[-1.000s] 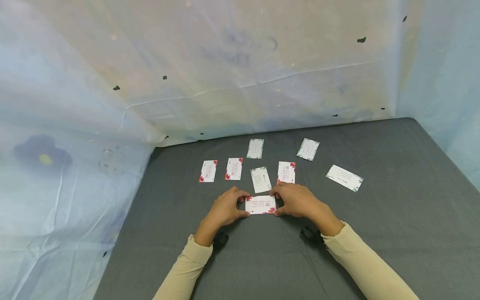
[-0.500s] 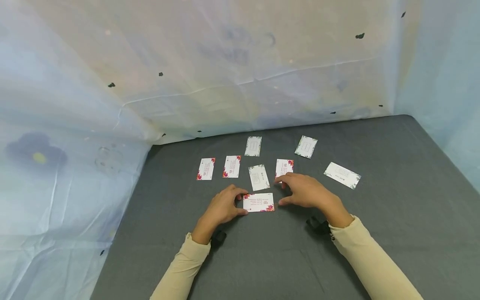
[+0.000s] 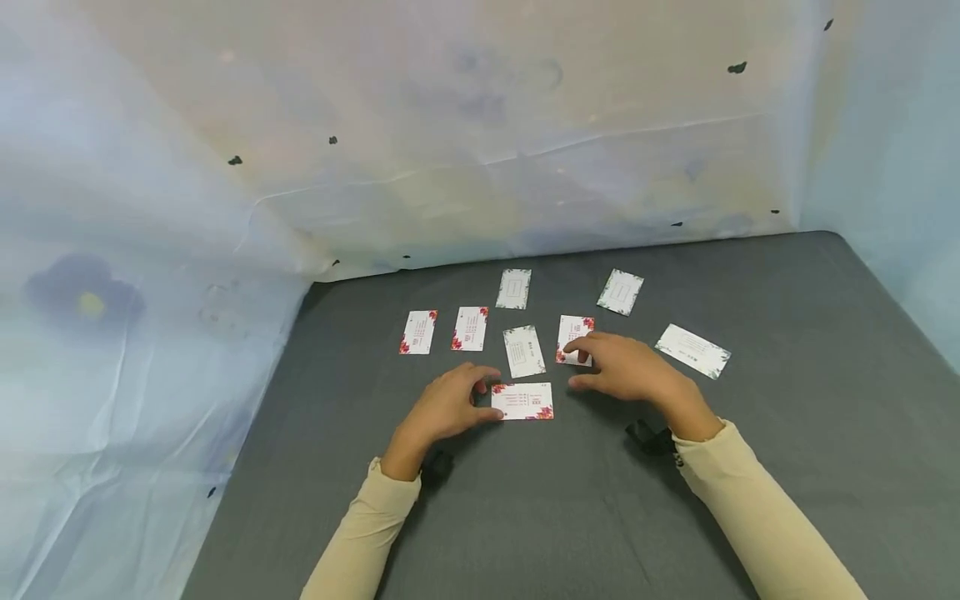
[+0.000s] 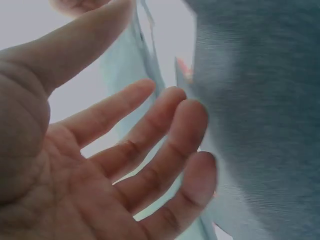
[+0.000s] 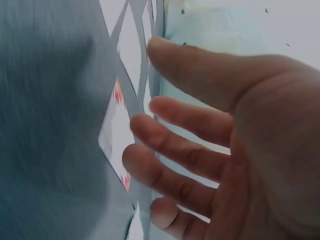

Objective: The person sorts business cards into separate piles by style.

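Observation:
A white card with red flower corners (image 3: 522, 403) lies sideways on the grey cloth nearest the person. My left hand (image 3: 448, 402) is at its left end, thumb by the lower corner. In the left wrist view that hand's fingers (image 4: 150, 182) are spread and loosely bent with nothing between them. Over another red-flowered card (image 3: 572, 330), set lengthwise, hovers my right hand (image 3: 633, 371), covering its lower right part. The right wrist view shows this card (image 5: 116, 135) beside relaxed fingers (image 5: 185, 187). A green-leaf card (image 3: 524, 352) lies between both hands.
Two red-flowered cards (image 3: 417, 332) (image 3: 470, 328) lie side by side at left. Green-leaf cards lie at the back middle (image 3: 513, 288), back right (image 3: 620, 292) and far right (image 3: 693, 351). Pale patterned sheeting (image 3: 487, 125) hangs along the table's back and sides.
My right hand has let go of the near card's right end and moved up and right over the lengthwise red-flowered card. My left hand has loosened at the near card's left end.

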The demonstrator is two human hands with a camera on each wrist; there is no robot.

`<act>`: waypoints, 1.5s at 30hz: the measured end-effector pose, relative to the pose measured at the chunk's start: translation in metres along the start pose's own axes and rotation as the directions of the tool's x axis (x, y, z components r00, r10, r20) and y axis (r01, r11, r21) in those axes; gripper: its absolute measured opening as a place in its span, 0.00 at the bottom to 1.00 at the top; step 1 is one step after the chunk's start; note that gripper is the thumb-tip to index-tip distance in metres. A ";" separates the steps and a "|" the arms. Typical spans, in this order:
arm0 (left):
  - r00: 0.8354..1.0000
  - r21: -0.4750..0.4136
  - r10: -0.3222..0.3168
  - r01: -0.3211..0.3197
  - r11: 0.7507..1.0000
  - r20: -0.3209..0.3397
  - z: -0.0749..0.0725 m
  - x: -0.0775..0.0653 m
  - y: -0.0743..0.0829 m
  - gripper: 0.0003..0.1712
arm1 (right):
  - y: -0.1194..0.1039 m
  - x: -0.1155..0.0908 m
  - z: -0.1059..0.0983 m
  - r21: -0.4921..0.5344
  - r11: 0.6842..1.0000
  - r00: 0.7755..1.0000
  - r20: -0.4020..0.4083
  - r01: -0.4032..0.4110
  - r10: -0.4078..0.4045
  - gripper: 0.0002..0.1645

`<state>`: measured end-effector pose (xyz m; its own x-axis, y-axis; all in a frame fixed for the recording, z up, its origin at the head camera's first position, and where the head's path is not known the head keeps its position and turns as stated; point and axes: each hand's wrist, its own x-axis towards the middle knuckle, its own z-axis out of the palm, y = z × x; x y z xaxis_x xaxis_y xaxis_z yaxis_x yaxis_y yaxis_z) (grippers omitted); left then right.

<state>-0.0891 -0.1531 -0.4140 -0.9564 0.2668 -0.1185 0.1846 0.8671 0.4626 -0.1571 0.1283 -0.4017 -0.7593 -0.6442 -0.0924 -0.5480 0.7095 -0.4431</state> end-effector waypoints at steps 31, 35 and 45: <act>0.999 0.080 -0.001 0.005 0.997 -0.050 0.028 0.082 0.078 0.23 | 0.056 0.057 -0.025 0.055 0.997 0.993 0.107 -0.054 0.048 0.37; 0.995 0.104 -0.003 0.013 0.995 -0.099 0.030 0.082 0.079 0.21 | 0.058 0.057 -0.026 0.074 0.996 0.992 0.120 -0.056 0.047 0.36; 0.994 0.117 -0.038 0.050 0.992 -0.107 0.032 0.081 0.082 0.22 | 0.055 0.059 -0.035 0.067 0.997 0.952 0.299 0.043 -0.061 0.38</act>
<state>-0.1444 -0.0470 -0.4145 -0.9814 0.1875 -0.0415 0.1615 0.9227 0.3501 -0.2446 0.1389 -0.3998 -0.5848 -0.7421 -0.3276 -0.5552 0.6606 -0.5053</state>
